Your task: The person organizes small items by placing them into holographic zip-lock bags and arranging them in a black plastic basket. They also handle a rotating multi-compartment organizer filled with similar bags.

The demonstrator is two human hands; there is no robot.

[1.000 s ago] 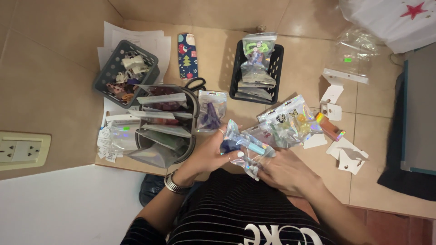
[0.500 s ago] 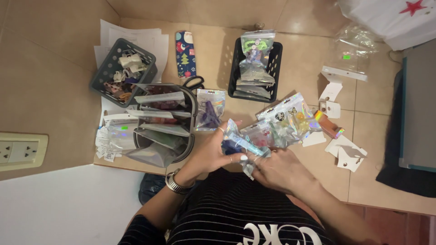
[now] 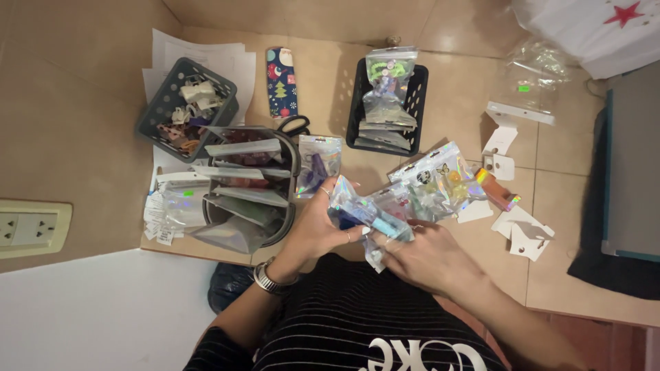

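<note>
Left hand: the left hand (image 3: 317, 227) is closed around the left end of a shiny holographic pouch (image 3: 364, 213), thumb and fingers pinching it; a metal watch (image 3: 269, 278) sits on that wrist.
Right hand: the right hand (image 3: 421, 255) lies palm down with its fingers curled on the pouch's lower right edge, gripping it too.
Pouch in hand: held just above the lap, at the near edge of the surface (image 3: 454, 103), with blue contents showing through.
Baskets: two, a grey basket (image 3: 159, 117) at the far left with small clips in it, and a black basket (image 3: 416, 103) further right holding a stack of clear packets.
Round bin: one, a bin (image 3: 291, 158) just left of the left hand, crammed with flat packets standing on edge.
Loose pouches: a fan of several holographic pouches (image 3: 440, 180) touching the held one; a single pouch (image 3: 319, 165) between bin and black basket.
Card tags: several white tags (image 3: 524, 232) scattered to the right.
Scissors: one pair (image 3: 295, 125), handles showing behind the bin.
Open room: bare surface between the two baskets and beyond the tags; the left side is bounded by a wall with a socket (image 3: 27, 229).
</note>
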